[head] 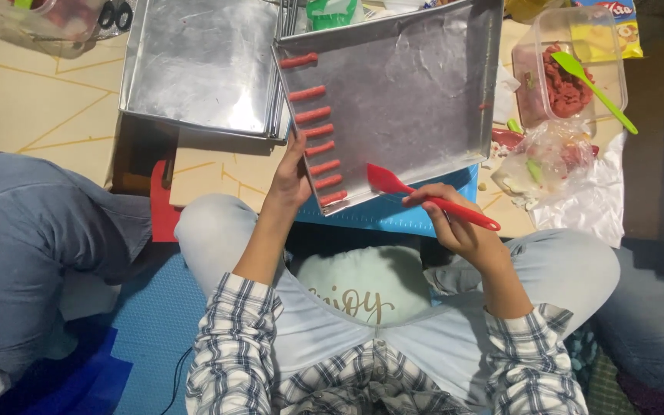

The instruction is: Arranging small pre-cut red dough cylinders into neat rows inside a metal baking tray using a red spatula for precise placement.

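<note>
The right hand (455, 227) clenches a red silicone spatula (424, 197), its blade over the near edge of the shiny metal baking tray (409, 92). The left hand (292, 180) grips the tray's left rim beside a column of red sausage-shaped pieces (315, 131).

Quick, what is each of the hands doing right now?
Left hand: gripping the edge of the metal tray.
Right hand: closed on the red spatula.

Soft, even indoor light from overhead. The metal tray (416, 84) just beyond the right hand (455, 227) shows dull, cloudy glare. Below the wrists the lap sits dimmer. Focus is fairly sharp; corners darken slightly.
</note>
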